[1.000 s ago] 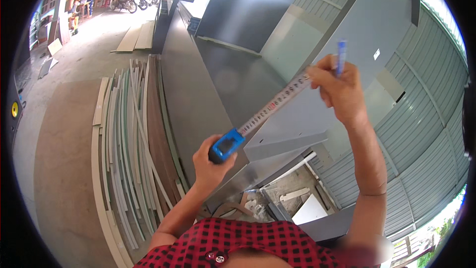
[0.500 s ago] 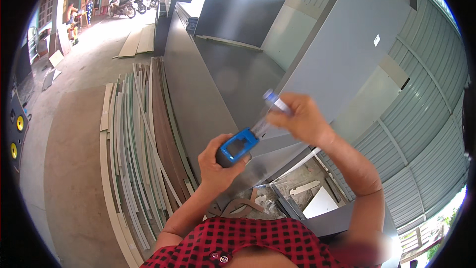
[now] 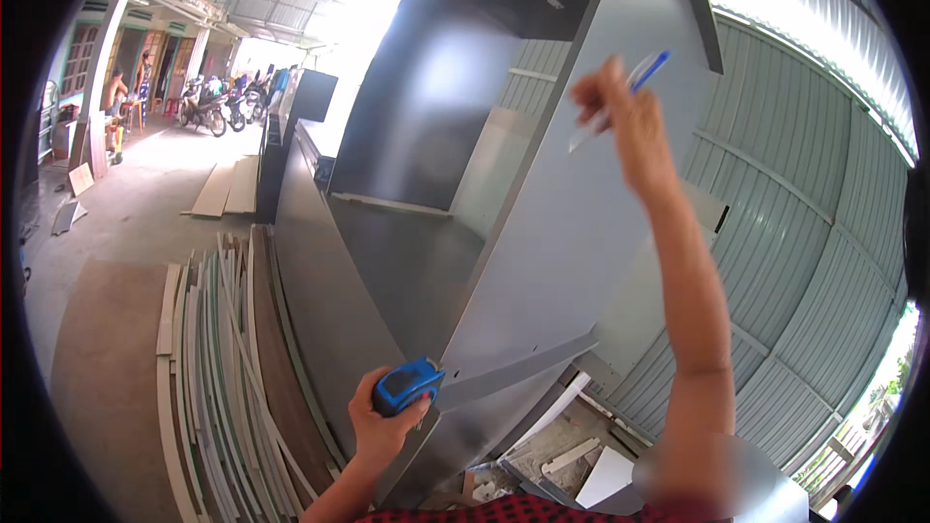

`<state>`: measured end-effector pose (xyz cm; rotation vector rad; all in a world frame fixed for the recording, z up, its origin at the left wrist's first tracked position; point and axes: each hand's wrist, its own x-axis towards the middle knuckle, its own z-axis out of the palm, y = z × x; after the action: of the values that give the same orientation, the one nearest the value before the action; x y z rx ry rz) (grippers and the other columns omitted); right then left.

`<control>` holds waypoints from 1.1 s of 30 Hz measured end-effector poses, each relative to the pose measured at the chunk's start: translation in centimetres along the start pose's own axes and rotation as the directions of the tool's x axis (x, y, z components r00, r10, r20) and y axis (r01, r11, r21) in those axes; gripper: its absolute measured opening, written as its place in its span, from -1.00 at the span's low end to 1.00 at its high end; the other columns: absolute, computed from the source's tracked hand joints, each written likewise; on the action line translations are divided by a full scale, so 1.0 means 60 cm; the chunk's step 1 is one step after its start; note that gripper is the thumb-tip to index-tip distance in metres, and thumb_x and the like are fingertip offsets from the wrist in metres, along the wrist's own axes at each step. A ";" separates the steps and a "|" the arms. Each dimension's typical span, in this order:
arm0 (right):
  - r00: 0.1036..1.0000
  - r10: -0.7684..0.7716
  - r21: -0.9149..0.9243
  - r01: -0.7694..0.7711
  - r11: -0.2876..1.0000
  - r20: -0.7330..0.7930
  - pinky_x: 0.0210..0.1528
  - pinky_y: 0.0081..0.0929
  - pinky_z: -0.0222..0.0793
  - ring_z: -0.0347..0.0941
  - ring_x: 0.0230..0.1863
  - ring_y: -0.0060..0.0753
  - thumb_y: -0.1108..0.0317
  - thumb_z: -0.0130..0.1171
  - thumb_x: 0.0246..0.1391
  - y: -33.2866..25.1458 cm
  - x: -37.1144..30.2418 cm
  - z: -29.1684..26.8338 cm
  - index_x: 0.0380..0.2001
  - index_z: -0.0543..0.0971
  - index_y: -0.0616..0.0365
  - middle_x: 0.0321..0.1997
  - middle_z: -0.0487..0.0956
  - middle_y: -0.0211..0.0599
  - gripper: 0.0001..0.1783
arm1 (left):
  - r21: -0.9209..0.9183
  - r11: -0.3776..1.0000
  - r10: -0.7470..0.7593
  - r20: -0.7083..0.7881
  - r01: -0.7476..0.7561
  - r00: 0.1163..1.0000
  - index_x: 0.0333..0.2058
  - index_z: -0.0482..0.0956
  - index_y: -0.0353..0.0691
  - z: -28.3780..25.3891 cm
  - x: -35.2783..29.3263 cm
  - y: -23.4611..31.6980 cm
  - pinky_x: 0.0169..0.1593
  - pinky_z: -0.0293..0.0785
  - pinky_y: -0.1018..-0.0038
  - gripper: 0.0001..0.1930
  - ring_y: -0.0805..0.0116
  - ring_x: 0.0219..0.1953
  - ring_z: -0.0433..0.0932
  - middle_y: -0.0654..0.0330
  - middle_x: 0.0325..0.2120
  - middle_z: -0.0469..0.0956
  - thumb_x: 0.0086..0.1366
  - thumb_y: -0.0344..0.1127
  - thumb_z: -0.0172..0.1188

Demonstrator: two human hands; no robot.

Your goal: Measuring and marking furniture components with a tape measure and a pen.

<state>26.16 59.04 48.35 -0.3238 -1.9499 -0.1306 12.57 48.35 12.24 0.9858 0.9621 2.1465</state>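
Note:
In my left hand is a blue and black tape measure, with the fingers wrapped round its case; no blade shows drawn out. It is beside the lower front edge of a large grey cabinet. My right hand is raised in front of the cabinet's upright side panel, its fingers closed on a clear pen with a blue end. The blue end points up and right, and the clear end shows below the fingers. Whether the pen touches the panel I cannot tell.
Long thin board strips lie in a pile at the left, beside a brown sheet. Pale boards and parked motorbikes are farther back, with people at the far left. Offcuts and a white panel lie below the cabinet.
My right hand with the pen has moved up and away from the tape measure. My left hand has shifted lower and left, turning the tape measure. The view has tilted up.

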 end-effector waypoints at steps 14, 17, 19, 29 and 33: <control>0.884 0.034 0.094 0.011 0.996 -0.466 -0.57 -0.55 0.25 0.41 -0.60 -0.54 0.19 0.14 0.07 0.081 0.273 -0.023 -0.50 0.53 0.28 -0.65 0.48 -0.35 -0.68 | -0.034 0.984 -0.176 -0.095 0.174 0.980 -0.17 0.44 -0.32 -0.056 -0.013 -0.033 -0.17 0.48 0.48 -0.45 0.41 -0.30 0.54 0.18 -0.36 0.54 -0.21 -0.39 0.42; 0.862 0.006 0.022 0.007 1.000 -0.506 -0.55 -0.51 0.27 0.42 -0.58 -0.54 0.14 0.12 0.09 0.086 0.284 -0.027 -0.49 0.53 0.27 -0.63 0.50 -0.32 -0.65 | -0.040 0.981 -0.193 -0.113 0.189 0.975 -0.16 0.44 -0.32 -0.067 -0.015 -0.035 -0.17 0.49 0.47 -0.45 0.41 -0.30 0.54 0.18 -0.36 0.54 -0.22 -0.40 0.42; 0.876 -0.026 -0.063 -0.005 0.998 -0.481 -0.53 -0.49 0.29 0.42 -0.57 -0.53 0.10 0.11 0.10 0.089 0.288 -0.027 -0.48 0.54 0.27 -0.62 0.51 -0.31 -0.62 | -0.048 0.976 -0.215 -0.110 0.211 0.970 -0.16 0.44 -0.32 -0.070 -0.015 -0.039 -0.17 0.49 0.46 -0.44 0.41 -0.30 0.54 0.18 -0.36 0.54 -0.22 -0.40 0.42; 0.895 -0.234 -0.506 0.010 0.862 -0.380 -0.26 -0.19 0.35 0.52 -0.41 -0.07 0.00 0.08 0.08 0.093 0.298 -0.022 -0.49 0.55 0.26 -0.54 0.56 -0.11 -0.54 | -0.004 0.972 -0.234 -0.039 0.234 0.972 -0.15 0.42 -0.34 -0.064 -0.002 -0.064 -0.18 0.51 0.46 -0.43 0.38 -0.30 0.56 0.15 -0.36 0.54 -0.21 -0.38 0.43; 0.914 -0.206 -0.491 0.008 0.871 -0.350 -0.27 -0.18 0.35 0.52 -0.41 -0.08 0.00 0.09 0.08 0.082 0.293 -0.023 -0.49 0.55 0.26 -0.56 0.56 -0.12 -0.55 | -0.007 0.986 -0.169 -0.030 0.169 0.985 -0.15 0.42 -0.34 -0.068 -0.005 -0.088 -0.19 0.52 0.45 -0.43 0.39 -0.31 0.56 0.15 -0.36 0.54 -0.21 -0.39 0.43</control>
<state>22.43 66.31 64.72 -0.4720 -1.5100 -0.7150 10.54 49.64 6.00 0.8399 1.0182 2.0265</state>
